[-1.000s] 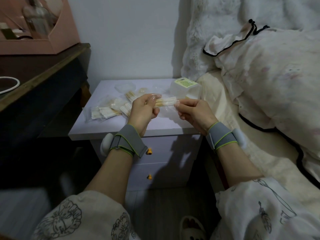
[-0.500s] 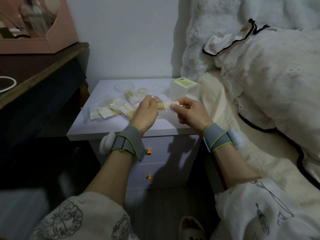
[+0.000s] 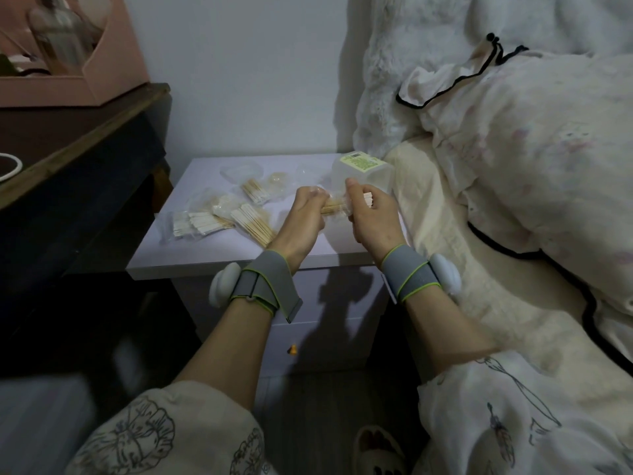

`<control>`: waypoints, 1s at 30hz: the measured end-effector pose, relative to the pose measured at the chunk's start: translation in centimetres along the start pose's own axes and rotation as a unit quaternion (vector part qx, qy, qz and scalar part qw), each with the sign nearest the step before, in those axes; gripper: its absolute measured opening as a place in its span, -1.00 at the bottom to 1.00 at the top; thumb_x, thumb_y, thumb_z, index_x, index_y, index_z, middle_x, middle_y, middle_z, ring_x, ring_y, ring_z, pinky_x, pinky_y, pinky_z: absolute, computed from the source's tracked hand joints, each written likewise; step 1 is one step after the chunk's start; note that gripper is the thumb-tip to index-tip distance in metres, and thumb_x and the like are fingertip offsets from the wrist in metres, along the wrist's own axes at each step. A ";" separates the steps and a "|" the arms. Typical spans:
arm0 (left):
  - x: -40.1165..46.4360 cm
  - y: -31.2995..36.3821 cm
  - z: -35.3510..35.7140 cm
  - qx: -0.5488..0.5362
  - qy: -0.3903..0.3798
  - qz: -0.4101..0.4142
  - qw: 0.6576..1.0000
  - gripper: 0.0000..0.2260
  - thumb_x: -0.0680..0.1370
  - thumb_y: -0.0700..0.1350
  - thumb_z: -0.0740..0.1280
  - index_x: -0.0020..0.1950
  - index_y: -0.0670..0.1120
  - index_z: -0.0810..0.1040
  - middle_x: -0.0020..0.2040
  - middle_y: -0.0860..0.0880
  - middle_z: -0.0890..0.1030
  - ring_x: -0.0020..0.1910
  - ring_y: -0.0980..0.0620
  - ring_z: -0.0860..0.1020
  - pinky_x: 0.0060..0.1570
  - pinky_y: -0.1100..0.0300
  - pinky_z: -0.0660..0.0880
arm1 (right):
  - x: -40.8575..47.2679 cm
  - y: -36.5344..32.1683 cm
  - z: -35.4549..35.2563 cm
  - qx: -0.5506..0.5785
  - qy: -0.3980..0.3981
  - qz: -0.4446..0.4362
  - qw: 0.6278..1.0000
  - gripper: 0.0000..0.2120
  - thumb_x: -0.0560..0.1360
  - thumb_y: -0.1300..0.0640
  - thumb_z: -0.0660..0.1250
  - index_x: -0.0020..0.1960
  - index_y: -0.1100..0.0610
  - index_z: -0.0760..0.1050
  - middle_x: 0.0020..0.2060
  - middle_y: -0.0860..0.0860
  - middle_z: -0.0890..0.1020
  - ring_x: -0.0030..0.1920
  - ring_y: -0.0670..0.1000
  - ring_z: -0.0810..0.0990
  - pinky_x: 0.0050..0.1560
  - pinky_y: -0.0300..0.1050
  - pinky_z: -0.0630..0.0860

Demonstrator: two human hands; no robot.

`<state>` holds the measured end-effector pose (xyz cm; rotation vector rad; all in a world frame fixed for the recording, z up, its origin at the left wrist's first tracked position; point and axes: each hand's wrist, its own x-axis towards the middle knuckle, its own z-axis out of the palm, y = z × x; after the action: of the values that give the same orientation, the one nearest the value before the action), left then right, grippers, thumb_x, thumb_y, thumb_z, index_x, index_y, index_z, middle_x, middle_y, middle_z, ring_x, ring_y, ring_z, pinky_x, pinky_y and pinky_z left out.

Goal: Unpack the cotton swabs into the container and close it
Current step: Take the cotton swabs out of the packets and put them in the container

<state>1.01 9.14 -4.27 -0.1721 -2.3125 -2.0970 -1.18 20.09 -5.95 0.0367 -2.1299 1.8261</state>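
Note:
A clear packet of wooden cotton swabs [image 3: 334, 207] is held between both hands above the nightstand [image 3: 239, 255]. My left hand [image 3: 303, 217] grips its left end and my right hand [image 3: 371, 214] grips its right end, fingers curled round the white tips. Just behind the hands stands a translucent white container [image 3: 363, 169] with a green label on top. More swab packets [image 3: 202, 222] and loose swab bundles [image 3: 253, 224] lie on the left part of the nightstand. A clear round lid [image 3: 241, 173] lies at the back.
A bed with a floral quilt [image 3: 513, 166] and fluffy blanket presses against the nightstand's right side. A dark wooden desk [image 3: 68, 159] with a pink box [image 3: 75, 63] stands at the left. The nightstand's drawers have small orange knobs [image 3: 292, 350].
Both hands have come closer together on the packet and shifted slightly right, toward the container. My right hand has turned from a fingertip pinch to a full grip round the swab tips.

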 end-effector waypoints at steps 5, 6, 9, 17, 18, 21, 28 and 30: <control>-0.1 0.1 0.1 -0.027 -0.017 -0.021 0.999 -0.91 0.62 -0.09 0.11 0.05 -0.07 0.33 -0.25 0.05 0.33 -0.33 0.12 0.28 -0.30 0.28 0.25 | 0.2 0.3 -0.6 -0.004 -0.040 0.066 0.997 -0.55 0.54 -0.09 0.19 -0.48 0.04 0.26 -0.74 -0.13 0.33 -0.61 -0.11 0.28 -0.45 -0.17 0.19; 0.1 0.1 0.1 -0.030 -0.020 -0.025 0.999 -0.91 0.61 -0.08 0.12 0.05 -0.07 0.35 -0.25 0.03 0.32 -0.33 0.09 0.26 -0.32 0.25 0.22 | 0.2 0.4 -0.8 -0.017 -0.042 0.070 0.996 -0.53 0.54 -0.10 0.19 -0.49 0.05 0.26 -0.75 -0.12 0.33 -0.63 -0.12 0.27 -0.45 -0.17 0.19; 0.4 -0.2 0.2 -0.012 -0.014 -0.022 1.000 -0.87 0.63 -0.08 0.08 0.05 -0.05 0.40 -0.25 -0.01 0.31 -0.33 0.06 0.23 -0.32 0.21 0.21 | 0.3 0.5 -0.8 -0.023 -0.027 0.069 0.997 -0.49 0.53 -0.09 0.19 -0.54 0.07 0.25 -0.73 -0.11 0.34 -0.57 -0.07 0.28 -0.42 -0.18 0.19; 1.3 -0.2 0.0 -0.147 0.069 -0.034 0.986 -0.80 0.60 -0.27 0.07 0.03 -0.16 0.48 -0.31 0.00 0.32 -0.43 0.12 0.24 -0.51 0.33 0.19 | 0.4 -0.1 -0.9 0.097 0.018 0.075 0.992 -0.54 0.56 0.08 0.23 -0.49 0.07 0.21 -0.68 -0.11 0.28 -0.67 -0.12 0.17 -0.59 -0.32 0.14; 1.4 -0.3 -0.1 -0.144 0.075 -0.035 0.986 -0.79 0.60 -0.28 0.07 0.05 -0.18 0.49 -0.30 0.00 0.34 -0.43 0.12 0.24 -0.52 0.34 0.20 | 0.5 0.0 -1.1 0.105 0.018 0.074 0.992 -0.55 0.56 0.09 0.23 -0.49 0.07 0.22 -0.68 -0.10 0.28 -0.68 -0.12 0.16 -0.60 -0.34 0.13; 1.8 -1.0 -0.3 -0.131 0.122 -0.047 0.983 -0.79 0.60 -0.28 0.06 0.01 -0.16 0.49 -0.25 -0.01 0.42 -0.44 0.12 0.26 -0.54 0.37 0.22 | 0.8 0.5 -1.6 0.075 0.027 0.043 0.996 -0.60 0.54 0.08 0.26 -0.47 0.06 0.35 -0.68 -0.14 0.33 -0.66 -0.18 0.24 -0.54 -0.28 0.21; 3.3 -2.2 -2.0 -0.169 0.216 -0.099 0.956 -0.81 0.58 -0.29 0.12 0.11 -0.17 0.48 -0.32 -0.03 0.39 -0.44 0.09 0.31 -0.58 0.36 0.26 | 1.9 0.9 -3.2 0.114 0.088 0.072 0.987 -0.48 0.54 0.08 0.25 -0.59 0.10 0.33 -0.72 -0.14 0.28 -0.69 -0.13 0.21 -0.51 -0.24 0.18; 3.8 -2.0 -1.7 -0.139 0.211 -0.123 0.960 -0.73 0.57 -0.27 0.13 0.22 -0.25 0.48 -0.31 -0.03 0.40 -0.42 0.08 0.36 -0.53 0.33 0.30 | 2.2 1.3 -3.5 0.099 0.121 0.097 0.983 -0.45 0.53 0.04 0.25 -0.64 0.10 0.38 -0.71 -0.13 0.30 -0.65 -0.09 0.24 -0.48 -0.21 0.21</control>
<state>-3.02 7.58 -5.75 0.5368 -1.8668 -2.2803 -2.75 24.17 -6.19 -0.3396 -1.8332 2.0286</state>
